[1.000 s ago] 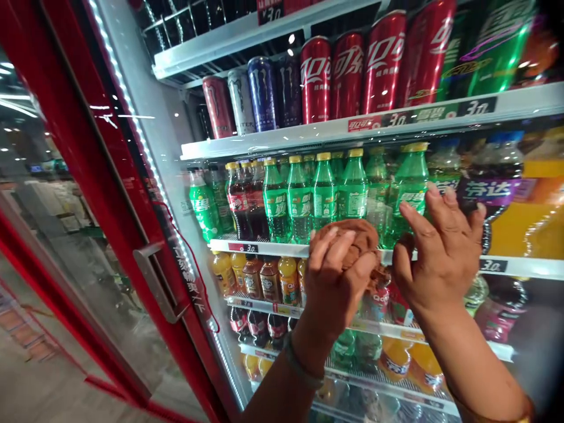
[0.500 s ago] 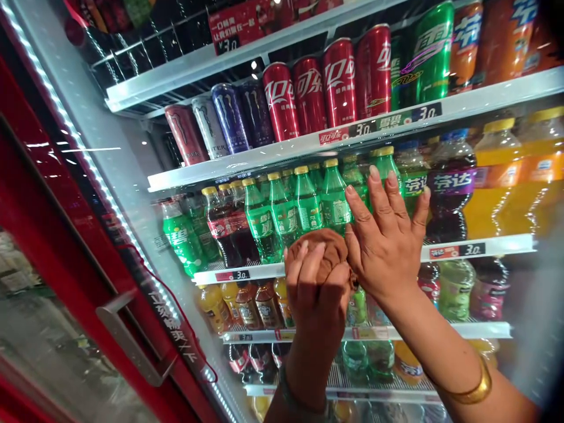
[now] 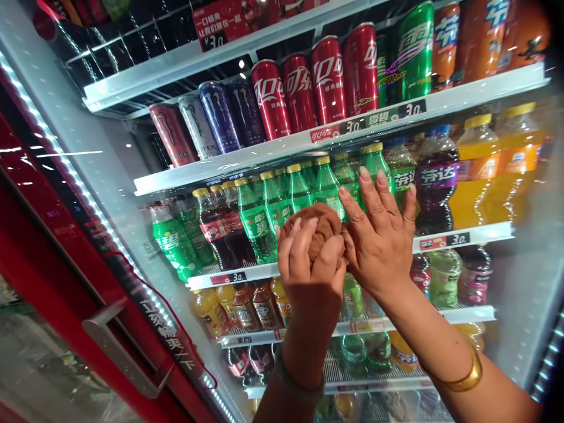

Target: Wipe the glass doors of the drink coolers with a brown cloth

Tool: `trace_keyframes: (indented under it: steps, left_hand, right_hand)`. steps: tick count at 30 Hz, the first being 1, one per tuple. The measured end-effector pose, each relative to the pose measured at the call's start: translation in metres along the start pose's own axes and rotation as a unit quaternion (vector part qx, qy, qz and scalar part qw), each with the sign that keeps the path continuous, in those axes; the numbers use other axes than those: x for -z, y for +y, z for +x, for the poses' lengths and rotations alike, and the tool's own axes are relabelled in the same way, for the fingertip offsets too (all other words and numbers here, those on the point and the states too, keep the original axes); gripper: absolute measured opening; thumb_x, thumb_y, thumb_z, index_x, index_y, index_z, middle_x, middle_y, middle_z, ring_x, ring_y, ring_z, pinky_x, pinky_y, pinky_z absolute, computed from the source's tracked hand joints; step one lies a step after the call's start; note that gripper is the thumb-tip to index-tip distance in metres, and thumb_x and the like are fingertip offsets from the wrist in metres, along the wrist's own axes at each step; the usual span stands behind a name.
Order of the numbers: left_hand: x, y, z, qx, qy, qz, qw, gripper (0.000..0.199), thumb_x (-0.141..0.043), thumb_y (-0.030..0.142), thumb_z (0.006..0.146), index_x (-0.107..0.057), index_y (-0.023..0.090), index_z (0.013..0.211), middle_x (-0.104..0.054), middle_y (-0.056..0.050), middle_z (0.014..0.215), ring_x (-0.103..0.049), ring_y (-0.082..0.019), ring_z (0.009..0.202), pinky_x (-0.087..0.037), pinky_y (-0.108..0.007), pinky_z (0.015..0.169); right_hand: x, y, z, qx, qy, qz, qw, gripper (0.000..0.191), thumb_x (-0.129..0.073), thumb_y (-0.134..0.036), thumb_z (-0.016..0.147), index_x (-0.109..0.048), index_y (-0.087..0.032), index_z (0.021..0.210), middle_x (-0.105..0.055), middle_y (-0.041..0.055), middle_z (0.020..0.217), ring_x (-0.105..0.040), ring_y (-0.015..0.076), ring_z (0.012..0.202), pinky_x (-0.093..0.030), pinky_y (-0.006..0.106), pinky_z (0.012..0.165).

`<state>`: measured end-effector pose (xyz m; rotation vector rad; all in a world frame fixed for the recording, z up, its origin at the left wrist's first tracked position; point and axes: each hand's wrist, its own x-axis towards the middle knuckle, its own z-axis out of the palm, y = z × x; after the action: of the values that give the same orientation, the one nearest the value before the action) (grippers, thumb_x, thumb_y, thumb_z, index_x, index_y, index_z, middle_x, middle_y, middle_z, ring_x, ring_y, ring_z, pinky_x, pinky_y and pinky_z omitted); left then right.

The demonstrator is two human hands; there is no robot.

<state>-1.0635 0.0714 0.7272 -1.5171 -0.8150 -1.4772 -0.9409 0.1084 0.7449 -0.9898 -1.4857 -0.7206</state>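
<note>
In the head view: brown cloth bunched into a rounded wad, in front of the lower part of the green bottles and the shelf beneath. Left hand curled round the near side of the wad, fingers bent over the folds, thumb partly hidden. Right hand just beside the cloth, open, fingers spread, nothing seen in its grasp; thumb perhaps touching the cloth, hard to tell at that edge. Likely light, soft and limp, neither fragile nor slippery; best gripped by a thick gather of folds, with no loose corner left trailing. Compared with a second ago: hands much closer together, cloth higher against the bottles.
</note>
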Motion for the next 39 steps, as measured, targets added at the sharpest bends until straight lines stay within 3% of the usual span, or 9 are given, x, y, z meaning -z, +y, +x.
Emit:
trace_keyframes:
  steps: [5,11,15,20,25,29,33,36,39]
  left_hand:
    - [0.024,-0.013,-0.038,0.026,-0.001,0.038,0.999,0.033,-0.068,0.007,0.088,-0.068,0.025,0.115,-0.059,-0.011,0.142,-0.052,-0.032,0.143,-0.043,-0.058,0.123]
    - [0.028,-0.049,0.025,0.124,0.093,0.073,0.985,0.035,-0.073,0.011,0.085,-0.07,0.023,0.118,-0.059,-0.012,0.14,-0.057,-0.03,0.136,-0.044,-0.054,0.12]
    - [0.009,-0.03,0.041,0.084,0.079,0.08,0.99,0.036,-0.071,0.009,0.085,-0.069,0.024,0.118,-0.06,-0.01,0.141,-0.056,-0.03,0.137,-0.04,-0.056,0.123]
    - [0.005,0.004,-0.012,0.032,-0.018,0.024,0.999,0.037,-0.076,0.009,0.084,-0.068,0.027,0.116,-0.059,-0.009,0.142,-0.052,-0.031,0.142,-0.039,-0.058,0.126]
    - [0.027,-0.02,-0.031,0.034,-0.003,0.043,0.999,0.039,-0.075,0.005,0.083,-0.067,0.026,0.114,-0.059,-0.009,0.138,-0.054,-0.03,0.14,-0.043,-0.058,0.123]
    - [0.03,-0.047,0.009,0.1,0.073,0.076,0.989,0.037,-0.073,0.008,0.084,-0.069,0.027,0.115,-0.059,-0.009,0.14,-0.058,-0.029,0.135,-0.046,-0.056,0.119]
    - [0.012,-0.04,0.038,0.069,0.081,0.09,0.99,0.038,-0.072,0.009,0.083,-0.069,0.026,0.117,-0.06,-0.01,0.139,-0.057,-0.03,0.134,-0.043,-0.055,0.12]
    - [0.007,-0.027,0.025,0.026,0.055,0.05,0.997,0.031,-0.072,0.01,0.085,-0.068,0.026,0.112,-0.061,-0.008,0.138,-0.058,-0.029,0.135,-0.045,-0.053,0.12]
    - [0.022,-0.027,-0.008,0.018,0.017,0.041,0.999,0.029,-0.07,0.009,0.087,-0.067,0.026,0.11,-0.06,-0.008,0.138,-0.056,-0.028,0.138,-0.046,-0.052,0.12]
  right_hand:
    - [-0.006,0.0,-0.006,0.047,0.045,-0.003,0.998,0.076,-0.05,-0.027,0.101,-0.016,-0.038,0.167,-0.024,0.0039,0.175,-0.019,0.024,0.164,-0.015,0.065,0.133]
    - [-0.005,-0.003,-0.008,0.038,0.044,-0.009,0.998,0.08,-0.052,-0.026,0.102,-0.01,-0.038,0.168,-0.023,0.0037,0.175,-0.02,0.0241,0.164,-0.016,0.062,0.134]
    - [-0.007,-0.002,-0.009,0.045,0.054,-0.001,0.998,0.078,-0.054,-0.027,0.101,-0.015,-0.035,0.168,-0.025,0.0052,0.174,-0.022,0.0254,0.163,-0.016,0.062,0.135]
    - [-0.007,0.001,-0.01,0.054,0.06,0.0,0.997,0.073,-0.054,-0.03,0.103,-0.021,-0.035,0.168,-0.026,0.006,0.174,-0.024,0.0262,0.163,-0.013,0.059,0.135]
    - [-0.003,-0.003,-0.01,0.045,0.047,0.013,0.998,0.079,-0.057,-0.022,0.099,-0.019,-0.037,0.168,-0.026,0.0049,0.174,-0.026,0.0291,0.162,-0.012,0.059,0.135]
    - [-0.01,-0.024,-0.005,0.002,0.075,0.062,0.995,0.081,-0.05,-0.012,0.098,-0.017,-0.034,0.168,-0.028,0.0084,0.173,-0.025,0.0302,0.162,-0.011,0.07,0.132]
    - [-0.019,-0.042,-0.001,-0.004,0.095,0.067,0.993,0.079,-0.046,-0.016,0.101,-0.011,-0.034,0.169,-0.028,0.0088,0.173,-0.025,0.0296,0.162,-0.011,0.072,0.131]
    - [-0.02,-0.043,-0.004,0.015,0.086,0.061,0.994,0.078,-0.048,-0.019,0.103,-0.009,-0.038,0.168,-0.027,0.0043,0.173,-0.027,0.0266,0.161,-0.02,0.064,0.133]
    - [-0.02,-0.04,-0.009,0.05,0.086,0.069,0.993,0.076,-0.048,-0.018,0.103,-0.014,-0.037,0.168,-0.03,0.0044,0.171,-0.029,0.0236,0.16,-0.025,0.057,0.133]
